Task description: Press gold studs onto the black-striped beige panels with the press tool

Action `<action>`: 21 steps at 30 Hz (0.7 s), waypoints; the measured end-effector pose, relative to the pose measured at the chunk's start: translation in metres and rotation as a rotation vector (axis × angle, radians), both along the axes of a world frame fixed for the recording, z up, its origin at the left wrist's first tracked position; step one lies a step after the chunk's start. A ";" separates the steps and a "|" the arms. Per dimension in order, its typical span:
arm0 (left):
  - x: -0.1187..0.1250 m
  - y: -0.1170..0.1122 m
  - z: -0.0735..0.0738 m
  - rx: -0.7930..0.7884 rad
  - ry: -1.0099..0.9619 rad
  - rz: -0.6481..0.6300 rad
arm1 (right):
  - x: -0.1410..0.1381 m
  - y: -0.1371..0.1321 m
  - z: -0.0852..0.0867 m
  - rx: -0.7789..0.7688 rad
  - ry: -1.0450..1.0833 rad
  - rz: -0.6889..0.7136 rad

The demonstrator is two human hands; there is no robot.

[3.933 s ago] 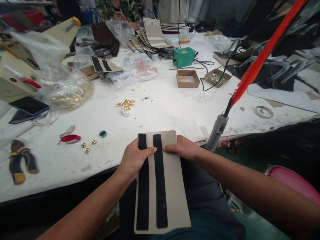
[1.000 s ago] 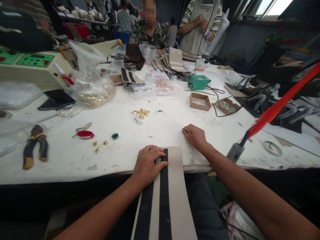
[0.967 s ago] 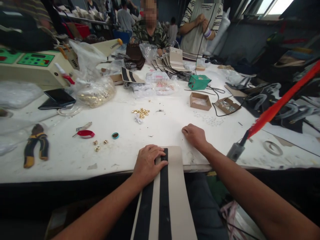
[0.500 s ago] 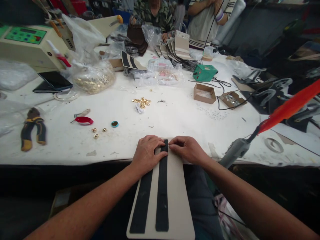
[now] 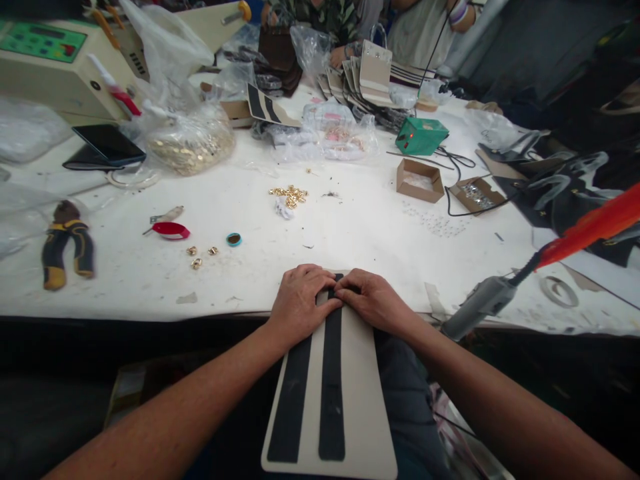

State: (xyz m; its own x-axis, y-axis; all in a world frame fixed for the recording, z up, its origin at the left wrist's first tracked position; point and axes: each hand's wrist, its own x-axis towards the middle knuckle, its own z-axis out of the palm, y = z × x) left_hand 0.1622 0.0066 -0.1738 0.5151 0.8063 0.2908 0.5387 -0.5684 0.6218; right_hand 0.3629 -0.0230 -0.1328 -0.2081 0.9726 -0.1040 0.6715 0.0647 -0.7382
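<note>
A long beige panel (image 5: 364, 393) with rounded corners runs from my lap up to the table's front edge. Two black strips lie lengthwise on it, an outer strip (image 5: 291, 400) and a middle strip (image 5: 331, 380). My left hand (image 5: 299, 303) is closed on the panel's far end, its thumb across the middle strip. Beside it, my right hand (image 5: 369, 299) has thumb and forefinger pinched together over the top of that strip. The fingers hide whatever may be between them. Both hands' fingertips nearly meet there.
On the white table (image 5: 350, 233) are pliers (image 5: 67, 247), a red dish (image 5: 171, 231), a small blue-rimmed round piece (image 5: 233, 239), gold hardware (image 5: 290, 195), and cardboard boxes (image 5: 420, 181). A grey tool with an orange hose (image 5: 483, 303) juts in at right. Two people are across the table.
My right hand has moved left onto the strip's top, closing the gap to my left hand. My left hand keeps its hold. The view has shifted slightly.
</note>
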 end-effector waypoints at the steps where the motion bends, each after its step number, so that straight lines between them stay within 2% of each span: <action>1: 0.000 0.000 0.000 0.002 0.001 0.001 | -0.001 0.001 0.001 -0.011 -0.011 -0.007; 8: 0.000 0.000 0.001 0.008 0.006 -0.004 | -0.001 0.011 0.002 -0.193 0.025 -0.124; 12: 0.000 0.000 0.002 0.021 0.010 -0.009 | 0.001 0.015 0.002 -0.244 0.019 -0.128; 15: 0.000 0.000 0.003 0.029 0.011 -0.007 | 0.000 0.011 0.003 -0.218 0.005 -0.134; 18: 0.000 0.000 0.001 0.046 0.018 -0.008 | -0.001 0.003 0.003 -0.119 0.055 -0.146; 21: 0.001 0.001 0.001 0.075 0.023 -0.020 | 0.003 -0.014 -0.002 -0.036 0.191 -0.252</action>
